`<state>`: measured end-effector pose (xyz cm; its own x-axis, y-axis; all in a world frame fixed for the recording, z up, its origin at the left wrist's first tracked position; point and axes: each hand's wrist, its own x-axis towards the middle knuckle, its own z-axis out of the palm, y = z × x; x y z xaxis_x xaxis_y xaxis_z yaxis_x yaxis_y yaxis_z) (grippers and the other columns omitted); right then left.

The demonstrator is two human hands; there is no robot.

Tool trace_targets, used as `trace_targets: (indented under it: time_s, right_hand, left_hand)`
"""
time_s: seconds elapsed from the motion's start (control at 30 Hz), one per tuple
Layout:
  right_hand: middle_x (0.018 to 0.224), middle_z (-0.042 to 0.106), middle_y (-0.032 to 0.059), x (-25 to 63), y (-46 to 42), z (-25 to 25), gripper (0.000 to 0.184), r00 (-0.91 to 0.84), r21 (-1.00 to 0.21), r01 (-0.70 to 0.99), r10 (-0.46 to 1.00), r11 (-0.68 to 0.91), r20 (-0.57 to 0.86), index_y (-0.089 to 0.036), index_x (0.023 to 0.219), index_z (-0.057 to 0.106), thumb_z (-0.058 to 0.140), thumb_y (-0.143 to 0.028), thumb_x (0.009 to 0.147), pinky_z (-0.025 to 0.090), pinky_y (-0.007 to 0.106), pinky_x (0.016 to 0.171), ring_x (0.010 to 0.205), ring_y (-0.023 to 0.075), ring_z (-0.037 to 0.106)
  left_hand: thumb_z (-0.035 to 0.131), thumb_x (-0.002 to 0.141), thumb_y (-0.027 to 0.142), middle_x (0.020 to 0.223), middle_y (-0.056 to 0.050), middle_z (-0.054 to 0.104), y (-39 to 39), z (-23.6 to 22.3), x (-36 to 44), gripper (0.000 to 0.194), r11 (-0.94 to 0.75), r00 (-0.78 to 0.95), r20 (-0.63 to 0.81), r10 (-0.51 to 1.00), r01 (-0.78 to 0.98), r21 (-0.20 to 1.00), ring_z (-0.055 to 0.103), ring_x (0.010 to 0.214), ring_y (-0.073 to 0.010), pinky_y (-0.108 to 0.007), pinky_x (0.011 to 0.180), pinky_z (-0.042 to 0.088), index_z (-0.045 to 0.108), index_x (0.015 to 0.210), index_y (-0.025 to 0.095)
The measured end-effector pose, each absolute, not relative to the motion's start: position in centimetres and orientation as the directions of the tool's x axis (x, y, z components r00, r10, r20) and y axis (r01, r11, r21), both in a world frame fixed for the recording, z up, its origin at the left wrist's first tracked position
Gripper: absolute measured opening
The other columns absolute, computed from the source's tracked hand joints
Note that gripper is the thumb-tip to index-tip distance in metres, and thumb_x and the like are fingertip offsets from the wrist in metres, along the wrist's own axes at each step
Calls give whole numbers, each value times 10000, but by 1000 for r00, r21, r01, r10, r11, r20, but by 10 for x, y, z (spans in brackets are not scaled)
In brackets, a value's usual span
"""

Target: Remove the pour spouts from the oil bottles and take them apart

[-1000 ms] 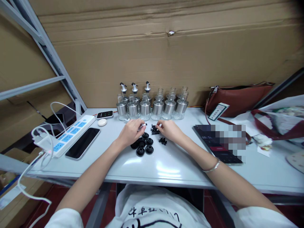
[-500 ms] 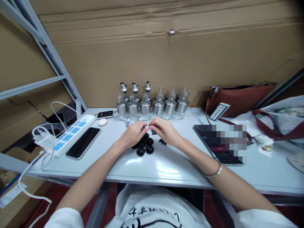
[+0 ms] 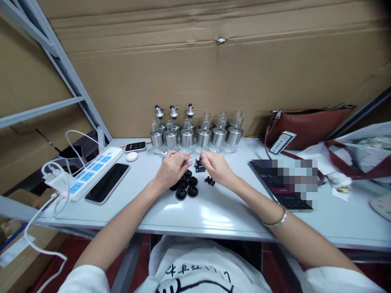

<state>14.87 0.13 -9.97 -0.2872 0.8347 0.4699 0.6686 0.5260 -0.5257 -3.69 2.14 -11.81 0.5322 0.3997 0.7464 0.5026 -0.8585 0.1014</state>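
My left hand (image 3: 172, 169) pinches a small silvery-white piece (image 3: 189, 161) that pokes out at its fingertips, most of it hidden. Below those fingers lie several round black ribbed stoppers (image 3: 182, 185) in a cluster. My right hand (image 3: 215, 167) is closed, its fingers curled, a short way to the right; whatever it holds cannot be seen. Small black lever-like parts (image 3: 200, 166) lie between the two hands. Nearer me, beside the right wrist, are several tiny black pieces (image 3: 210, 181). Behind my left hand, more silver parts (image 3: 166, 154) show partly.
Glass bottles with steel sleeves (image 3: 187, 138) stand in rows at the back, three topped with pour spouts (image 3: 173, 112). A power strip (image 3: 94, 171) and a phone (image 3: 107, 184) lie left. At right are a tablet-like device (image 3: 282, 189) and a brown bag (image 3: 308, 126).
My hands have drawn apart: the right one has moved slightly right, off the silvery piece, and closed. The left keeps the piece. The black lever-like parts show more now.
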Motion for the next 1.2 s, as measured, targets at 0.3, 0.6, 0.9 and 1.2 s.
trace_targets:
  time_s: [0.3, 0.6, 0.9, 1.2]
  right_hand:
    - [744, 627, 61, 193, 25, -100, 336, -384, -690, 602, 903, 402, 191, -149, 669, 645, 554, -464, 743, 396, 286, 697, 712, 172, 535]
    - [603, 613, 19, 199, 20, -102, 251, -535, -606, 723, 824, 332, -186, -145, 733, 680, 512, -325, 784, 382, 240, 540, 559, 129, 504]
    - [738, 700, 36, 196, 22, -109, 198, -535, -552, 733, 838, 398, -106, -161, 771, 714, 525, -216, 752, 428, 262, 624, 644, 158, 570]
    - [646, 633, 29, 193, 20, -107, 259, -515, -565, 732, 852, 381, -92, -145, 731, 682, 486, -295, 811, 387, 260, 568, 582, 141, 504]
  left_hand:
    - [489, 905, 262, 942, -50, 656, 27, -118, -46, 81, -843, 475, 783, 402, 527, 113, 611, 918, -161, -324, 820, 429, 496, 908, 181]
    - [451, 921, 252, 930, -56, 655, 26, -116, -45, 91, -847, 516, 756, 403, 524, 94, 609, 814, -149, -282, 727, 441, 491, 917, 171]
    - [419, 932, 281, 953, -65, 645, 26, -117, -46, 134, -840, 529, 730, 432, 531, 112, 605, 806, -150, -287, 718, 441, 496, 928, 171]
    - [442, 926, 315, 1003, -74, 595, 23, -113, -46, 172, -836, 534, 733, 422, 542, 86, 558, 902, -174, -316, 781, 431, 550, 934, 181]
